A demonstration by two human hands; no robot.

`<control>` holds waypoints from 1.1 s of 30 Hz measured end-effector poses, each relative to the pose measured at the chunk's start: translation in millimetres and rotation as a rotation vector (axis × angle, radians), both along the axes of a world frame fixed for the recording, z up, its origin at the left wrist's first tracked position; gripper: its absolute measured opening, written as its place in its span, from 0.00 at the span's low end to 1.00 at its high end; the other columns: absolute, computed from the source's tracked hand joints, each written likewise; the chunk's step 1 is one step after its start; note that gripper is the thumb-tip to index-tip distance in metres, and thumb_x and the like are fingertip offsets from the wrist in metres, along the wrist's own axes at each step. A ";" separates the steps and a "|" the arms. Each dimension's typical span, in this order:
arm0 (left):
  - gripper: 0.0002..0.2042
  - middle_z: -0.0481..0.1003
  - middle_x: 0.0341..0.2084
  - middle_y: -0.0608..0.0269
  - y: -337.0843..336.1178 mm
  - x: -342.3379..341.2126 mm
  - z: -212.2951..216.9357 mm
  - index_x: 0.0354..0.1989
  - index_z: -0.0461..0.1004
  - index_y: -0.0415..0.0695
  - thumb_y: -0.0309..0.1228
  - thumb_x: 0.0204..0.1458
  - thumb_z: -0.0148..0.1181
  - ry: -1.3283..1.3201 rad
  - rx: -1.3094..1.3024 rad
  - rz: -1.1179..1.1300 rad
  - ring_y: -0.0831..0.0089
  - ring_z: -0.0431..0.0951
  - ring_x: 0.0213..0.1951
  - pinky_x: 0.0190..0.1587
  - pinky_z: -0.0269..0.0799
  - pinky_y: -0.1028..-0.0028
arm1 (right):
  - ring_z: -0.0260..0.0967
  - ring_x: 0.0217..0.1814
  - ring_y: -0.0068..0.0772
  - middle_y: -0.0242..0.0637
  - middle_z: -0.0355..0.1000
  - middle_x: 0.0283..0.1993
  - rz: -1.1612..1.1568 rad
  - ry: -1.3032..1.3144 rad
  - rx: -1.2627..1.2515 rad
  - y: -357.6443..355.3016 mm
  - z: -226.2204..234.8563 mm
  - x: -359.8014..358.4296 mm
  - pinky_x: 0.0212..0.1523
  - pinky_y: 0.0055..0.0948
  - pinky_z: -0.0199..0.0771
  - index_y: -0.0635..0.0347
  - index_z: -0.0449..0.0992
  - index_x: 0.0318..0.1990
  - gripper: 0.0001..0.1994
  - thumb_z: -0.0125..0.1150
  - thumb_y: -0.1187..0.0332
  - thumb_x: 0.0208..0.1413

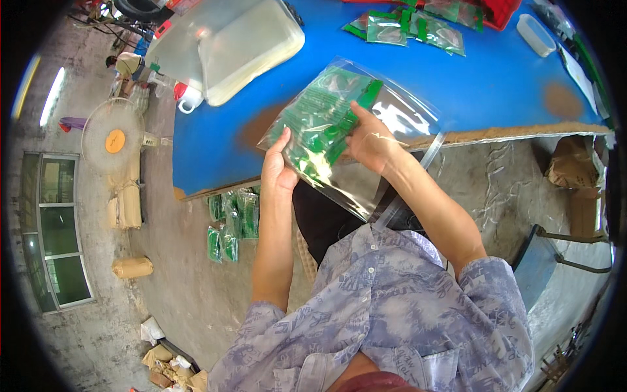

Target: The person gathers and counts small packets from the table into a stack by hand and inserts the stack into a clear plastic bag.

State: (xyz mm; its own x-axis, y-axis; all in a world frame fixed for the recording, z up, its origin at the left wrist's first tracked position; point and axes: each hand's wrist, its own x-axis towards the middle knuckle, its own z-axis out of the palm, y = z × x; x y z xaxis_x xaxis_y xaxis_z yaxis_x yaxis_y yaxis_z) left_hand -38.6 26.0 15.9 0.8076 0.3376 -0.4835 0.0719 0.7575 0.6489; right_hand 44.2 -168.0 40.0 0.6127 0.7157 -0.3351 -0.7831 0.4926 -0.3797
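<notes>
A large clear plastic bag (356,186) with a stack of green-and-clear packets (320,108) in it is held over the near edge of the table. My left hand (279,171) is closed on the bag's left side, thumb up, its other fingers partly hidden beneath. At the right side of the stack, my right hand (372,140) has its thumb on the green packets and its fingers curled against them. Glare on the film keeps me from telling whether that hand is inside the bag or outside it.
Beneath the blue table (287,81) are bundles of green packets (235,215). Loose packets (418,29) lie by a red bin (506,10) at the far right. A translucent tub (251,49) stands far left; a fan (114,140) is beyond. A blue stool (535,268) is at right.
</notes>
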 end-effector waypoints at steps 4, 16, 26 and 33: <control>0.17 0.77 0.50 0.55 -0.7 -1.7 9.8 0.55 0.72 0.38 0.32 0.60 0.61 -0.025 0.018 0.063 0.59 0.77 0.52 0.56 0.74 0.55 | 0.60 0.69 0.47 0.47 0.58 0.70 0.093 -0.057 0.036 12.0 -12.6 7.2 0.68 0.58 0.58 0.63 0.56 0.69 0.26 0.39 0.53 0.73; 0.18 0.76 0.52 0.53 23.2 -7.2 31.1 0.57 0.71 0.40 0.34 0.61 0.60 -0.060 0.088 0.037 0.57 0.76 0.53 0.56 0.75 0.54 | 0.54 0.72 0.56 0.51 0.51 0.73 0.051 0.017 0.174 26.1 -11.8 5.7 0.70 0.62 0.52 0.58 0.54 0.70 0.26 0.40 0.53 0.72; 0.25 0.74 0.54 0.50 84.7 -20.6 -8.8 0.63 0.63 0.33 0.28 0.59 0.63 -0.059 0.843 0.352 0.59 0.75 0.55 0.60 0.70 0.60 | 0.49 0.75 0.61 0.60 0.43 0.76 0.151 -0.108 0.074 42.9 -22.4 -17.5 0.73 0.51 0.54 0.64 0.36 0.74 0.32 0.45 0.71 0.69; 0.23 0.59 0.70 0.50 54.4 27.0 44.0 0.66 0.65 0.43 0.35 0.64 0.56 -0.174 1.666 -0.246 0.55 0.55 0.72 0.69 0.54 0.59 | 0.56 0.72 0.61 0.65 0.44 0.75 0.014 -0.061 0.038 42.3 -23.2 -15.4 0.71 0.46 0.62 0.65 0.34 0.75 0.38 0.51 0.76 0.65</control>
State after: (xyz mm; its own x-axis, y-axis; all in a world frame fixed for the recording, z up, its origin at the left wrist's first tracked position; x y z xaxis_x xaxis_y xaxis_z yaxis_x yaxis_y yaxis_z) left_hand -11.5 80.4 60.0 0.9161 0.2193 0.3356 -0.0774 -0.7247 0.6847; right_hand 28.8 -125.8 16.8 0.6210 0.7360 -0.2696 -0.7659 0.4967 -0.4083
